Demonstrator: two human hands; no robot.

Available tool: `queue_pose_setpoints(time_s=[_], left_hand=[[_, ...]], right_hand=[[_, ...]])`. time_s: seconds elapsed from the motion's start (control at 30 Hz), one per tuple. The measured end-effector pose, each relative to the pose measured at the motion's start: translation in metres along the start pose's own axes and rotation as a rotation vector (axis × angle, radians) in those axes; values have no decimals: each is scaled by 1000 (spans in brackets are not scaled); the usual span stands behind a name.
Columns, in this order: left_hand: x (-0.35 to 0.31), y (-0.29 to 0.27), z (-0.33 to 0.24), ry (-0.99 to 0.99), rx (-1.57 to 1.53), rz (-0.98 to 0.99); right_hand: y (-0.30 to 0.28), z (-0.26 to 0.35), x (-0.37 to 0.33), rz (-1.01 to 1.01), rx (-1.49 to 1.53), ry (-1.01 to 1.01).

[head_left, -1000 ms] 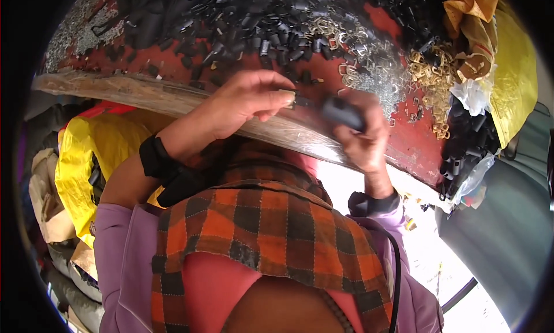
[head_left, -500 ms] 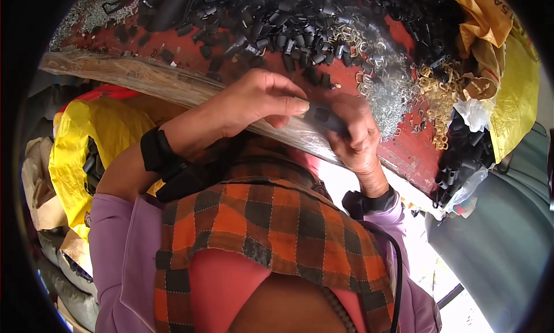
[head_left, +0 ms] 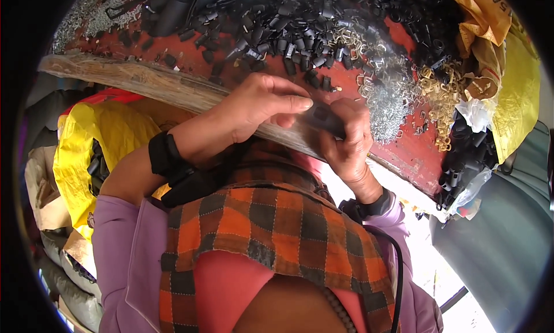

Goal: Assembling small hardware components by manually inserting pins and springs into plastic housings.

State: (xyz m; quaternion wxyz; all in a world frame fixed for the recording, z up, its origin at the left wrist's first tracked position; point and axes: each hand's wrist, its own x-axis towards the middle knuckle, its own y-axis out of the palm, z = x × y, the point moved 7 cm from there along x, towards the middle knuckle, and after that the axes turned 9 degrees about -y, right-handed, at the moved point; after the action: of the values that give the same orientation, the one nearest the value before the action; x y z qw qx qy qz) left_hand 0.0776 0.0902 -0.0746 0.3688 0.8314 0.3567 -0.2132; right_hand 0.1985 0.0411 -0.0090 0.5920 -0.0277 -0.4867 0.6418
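My right hand (head_left: 351, 138) is closed round a dark, smooth plastic piece (head_left: 326, 119) just above the table's front edge. The piece points left out of the fingers, and its other end is hidden in the palm. My left hand (head_left: 262, 107) comes in from the left with thumb and forefinger pinched together close to the near end of that piece. Whatever lies between those fingertips is too small or hidden to name. Behind the hands, several small black plastic pieces (head_left: 309, 42) are heaped on the red tabletop (head_left: 190, 53).
A wooden board (head_left: 138, 76) edges the table in front of me. Silver metal bits (head_left: 388, 105) and brass-coloured buckles (head_left: 435, 93) lie in piles to the right. A yellow bag (head_left: 86, 143) stands left below the table, and another yellow sack (head_left: 516, 96) sits at the right.
My left hand has come slightly right, its fingertips closer to the plastic piece. My right hand has moved a little left and stays closed on it.
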Motion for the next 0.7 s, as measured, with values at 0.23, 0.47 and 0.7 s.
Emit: queue_pose_setpoints(time_s=[0.23, 0.47, 0.7], left_hand=[[0, 6, -15, 48, 160, -8], [1, 6, -19, 0, 188, 53], [-5, 3, -32, 103, 101, -65]], right_hand=[[-2, -1, -1, -48, -41, 62], [5, -9, 2, -125, 84, 61], [7, -14, 18, -2, 109, 127]])
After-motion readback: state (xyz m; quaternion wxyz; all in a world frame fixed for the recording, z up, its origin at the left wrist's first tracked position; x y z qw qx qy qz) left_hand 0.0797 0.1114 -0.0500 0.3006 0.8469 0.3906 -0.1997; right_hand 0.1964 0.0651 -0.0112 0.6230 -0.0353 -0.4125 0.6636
